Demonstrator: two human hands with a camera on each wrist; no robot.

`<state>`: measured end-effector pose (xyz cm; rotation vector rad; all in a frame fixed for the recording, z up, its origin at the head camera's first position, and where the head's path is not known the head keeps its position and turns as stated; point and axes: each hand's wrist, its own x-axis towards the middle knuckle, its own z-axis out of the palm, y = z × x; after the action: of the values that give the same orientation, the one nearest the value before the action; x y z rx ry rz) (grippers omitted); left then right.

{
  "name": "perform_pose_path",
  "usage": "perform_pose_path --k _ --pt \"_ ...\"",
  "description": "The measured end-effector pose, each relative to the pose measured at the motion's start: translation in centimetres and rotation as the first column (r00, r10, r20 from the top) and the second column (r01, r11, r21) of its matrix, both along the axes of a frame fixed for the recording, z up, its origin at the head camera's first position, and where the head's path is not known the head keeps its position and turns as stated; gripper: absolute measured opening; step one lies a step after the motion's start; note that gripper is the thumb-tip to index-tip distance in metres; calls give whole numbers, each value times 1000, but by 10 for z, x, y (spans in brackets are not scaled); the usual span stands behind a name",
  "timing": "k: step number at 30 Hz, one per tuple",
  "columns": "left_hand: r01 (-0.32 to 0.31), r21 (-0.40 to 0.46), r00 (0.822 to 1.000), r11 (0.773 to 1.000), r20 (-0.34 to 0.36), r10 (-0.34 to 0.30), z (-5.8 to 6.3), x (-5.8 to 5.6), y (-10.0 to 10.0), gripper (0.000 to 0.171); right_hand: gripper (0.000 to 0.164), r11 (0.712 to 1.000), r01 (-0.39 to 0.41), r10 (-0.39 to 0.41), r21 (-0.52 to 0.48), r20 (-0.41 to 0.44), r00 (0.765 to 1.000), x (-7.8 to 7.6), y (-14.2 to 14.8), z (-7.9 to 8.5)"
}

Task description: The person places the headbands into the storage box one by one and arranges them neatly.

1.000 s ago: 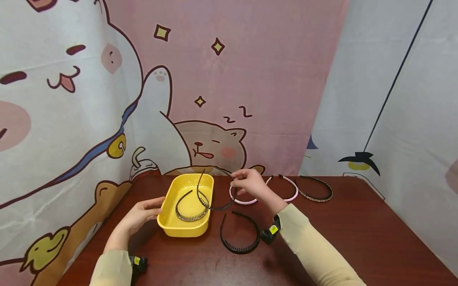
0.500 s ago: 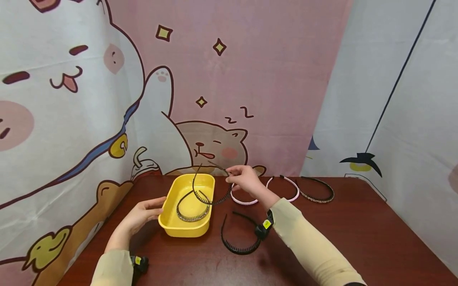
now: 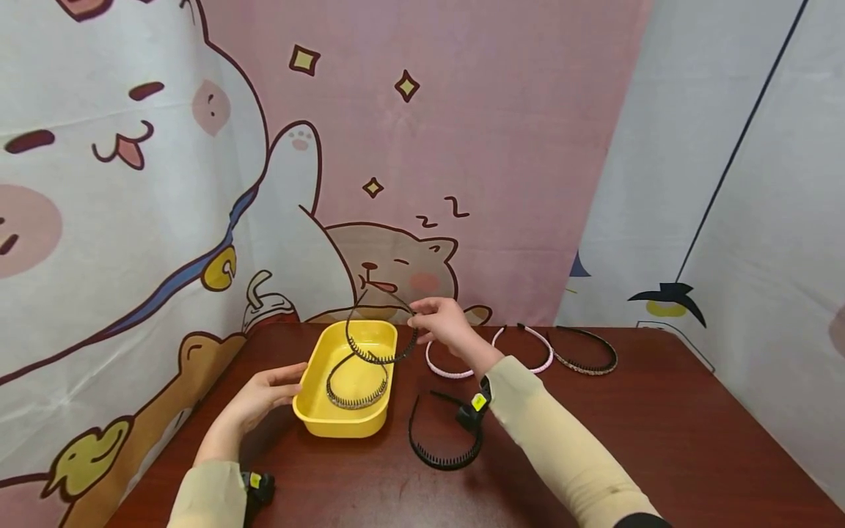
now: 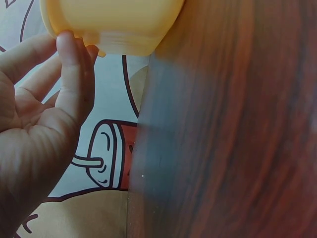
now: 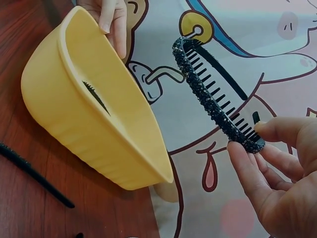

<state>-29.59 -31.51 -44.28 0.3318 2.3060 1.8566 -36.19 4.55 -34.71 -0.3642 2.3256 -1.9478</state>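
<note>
The glittery black headband (image 5: pixel 208 104) is held aloft near the far end of the yellow tray (image 3: pixel 343 429), pinched by the right grip (image 3: pixel 445 323); the left grip (image 3: pixel 260 396), fingers extended, touches the tray's side.

A reddish-brown desk (image 3: pixel 686 440) with dark wood grain runs back to a creased, printed backdrop (image 3: pixel 515 147); its middle is pink, with small yellow stars (image 3: pixel 407 86) and a sleeping tan animal (image 3: pixel 392 249) beneath two Z shapes (image 3: pixel 427 221); at the left spreads a large white cartoon animal (image 3: pixel 132 213) with pink cheeks (image 3: pixel 33 227), a blue collar (image 3: pixel 178 281) and a yellow bell (image 3: pixel 215 271); near the bell is a drawn cup (image 3: pixel 271 309) with a straw (image 3: pixel 254 290); at the right is a pale panel (image 3: pixel 660 147) crossed by a slanting dark line (image 3: pixel 737 147); soft light shines on the near part of the desk.
</note>
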Motion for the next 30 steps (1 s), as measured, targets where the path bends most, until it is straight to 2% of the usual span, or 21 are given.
perform_pose_path --k 17,30 --pt "-11 2 1000 1000 5 11 1 0 0 56 31 997 43 -40 -70 38 998 -1 -20 1" --pt "-14 4 1000 1000 8 14 2 0 1 55 30 996 61 -57 -63 64 996 -6 -34 -10"
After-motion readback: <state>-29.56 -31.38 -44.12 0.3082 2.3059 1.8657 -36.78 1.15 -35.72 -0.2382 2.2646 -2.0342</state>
